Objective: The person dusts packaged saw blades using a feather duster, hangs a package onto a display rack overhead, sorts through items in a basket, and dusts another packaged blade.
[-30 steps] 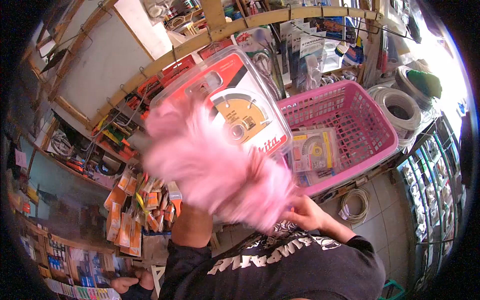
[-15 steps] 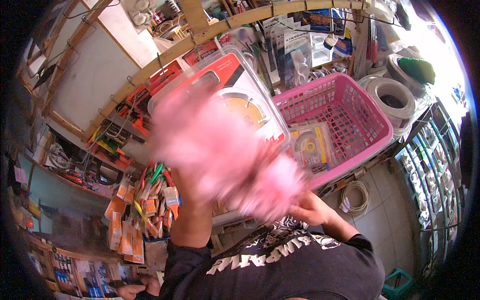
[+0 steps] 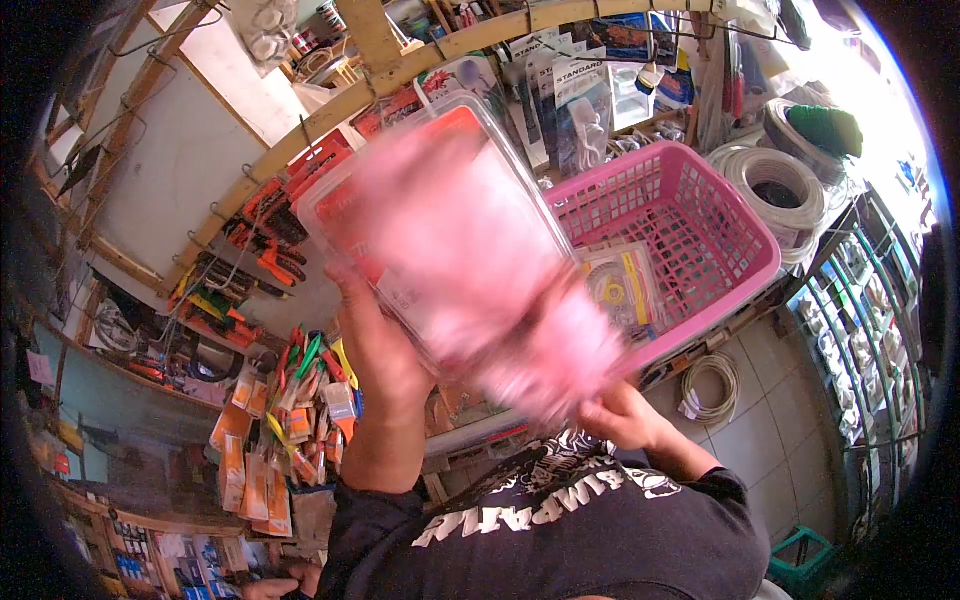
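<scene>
Bright light (image 3: 890, 90) is flooding the upper right, a tiled floor (image 3: 760, 410) is showing below, and wooden framing (image 3: 465, 42) is bordering pale panelling (image 3: 170, 150).

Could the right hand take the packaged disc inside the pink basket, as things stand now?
Probably not directly: the right hand holds the pink duster, though the open pink basket leaves the packaged disc largely uncovered.

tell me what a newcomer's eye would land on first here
Probably the blurred pink mass, apparently a duster, at the picture's centre, its lower end at the right hand. It covers much of a clear package held by the left hand. Next, perhaps, the bright pink basket to the right, with packaged goods inside.
</scene>
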{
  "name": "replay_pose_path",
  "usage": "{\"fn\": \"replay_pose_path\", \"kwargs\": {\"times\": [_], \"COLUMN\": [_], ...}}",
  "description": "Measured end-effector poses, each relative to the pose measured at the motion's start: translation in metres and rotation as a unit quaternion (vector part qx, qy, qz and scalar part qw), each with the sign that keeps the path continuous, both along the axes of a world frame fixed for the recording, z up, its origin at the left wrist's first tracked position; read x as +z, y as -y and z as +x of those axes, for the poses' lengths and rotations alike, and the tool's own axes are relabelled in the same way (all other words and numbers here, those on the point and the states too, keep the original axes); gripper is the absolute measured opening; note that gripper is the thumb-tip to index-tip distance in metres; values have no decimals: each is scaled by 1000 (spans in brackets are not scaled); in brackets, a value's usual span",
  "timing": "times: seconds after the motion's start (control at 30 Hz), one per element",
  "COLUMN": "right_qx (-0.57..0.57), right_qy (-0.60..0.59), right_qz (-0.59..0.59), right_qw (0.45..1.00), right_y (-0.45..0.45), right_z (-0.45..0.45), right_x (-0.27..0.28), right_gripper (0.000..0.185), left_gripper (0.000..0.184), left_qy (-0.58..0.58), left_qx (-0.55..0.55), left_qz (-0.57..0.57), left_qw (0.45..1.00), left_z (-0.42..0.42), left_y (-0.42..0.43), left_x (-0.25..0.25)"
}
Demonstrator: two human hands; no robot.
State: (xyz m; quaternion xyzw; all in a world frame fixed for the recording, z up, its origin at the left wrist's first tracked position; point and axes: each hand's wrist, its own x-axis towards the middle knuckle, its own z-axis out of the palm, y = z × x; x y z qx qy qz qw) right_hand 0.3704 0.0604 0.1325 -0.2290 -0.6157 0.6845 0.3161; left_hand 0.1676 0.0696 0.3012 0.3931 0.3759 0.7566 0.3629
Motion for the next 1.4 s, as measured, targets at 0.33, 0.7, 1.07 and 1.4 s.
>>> {"fn": "replay_pose_path", "kwargs": {"times": [0.33,0.7,1.07,1.4], "right_qx": [-17,-56,23,-24], "right_qy": [1,-16,118,-11], "right_qz": [127,-49,141,151], "right_qw": [992,997,983,988], "right_y": [3,-8,-5,-4], "right_z": [-4,4,2,-4], "right_x": [11,3,18,8], "right_gripper": [31,31,27,28], "left_gripper": [51,53,57,55], "left_qy": [-218,66,51,103], "left_qx": [-30,-90,-35,-71], "left_qz": [29,33,17,29], "left_qw": [975,993,998,992], "left_z": [-35,-7,-11,-19], "left_y": [-4,-5,0,15], "left_x": [-32,-10,-20,-24]}}
